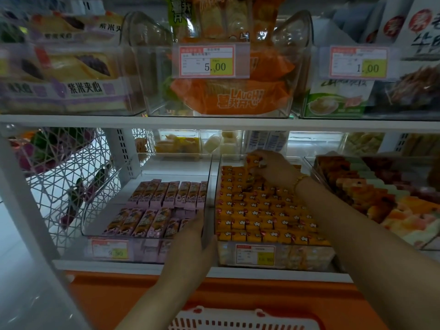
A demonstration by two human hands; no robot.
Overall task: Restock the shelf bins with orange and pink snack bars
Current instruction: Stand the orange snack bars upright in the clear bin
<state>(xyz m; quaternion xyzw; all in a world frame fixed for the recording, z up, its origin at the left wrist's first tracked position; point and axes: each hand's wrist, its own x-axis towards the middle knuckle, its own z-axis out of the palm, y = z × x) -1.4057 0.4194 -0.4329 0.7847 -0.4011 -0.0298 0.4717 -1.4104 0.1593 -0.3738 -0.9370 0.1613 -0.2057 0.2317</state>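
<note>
Pinching a flower-printed orange bar (253,161) with right hand (272,169), left hand (190,244) flat on pink bars (145,221).

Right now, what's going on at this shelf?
A person is restocking snack bars. The right hand pinches an orange bar at the back of the orange bin, which is nearly full. The left hand rests at the front right corner of the pink bin, where two rows of pink bars leave bare space behind. A basket sits below.
</note>
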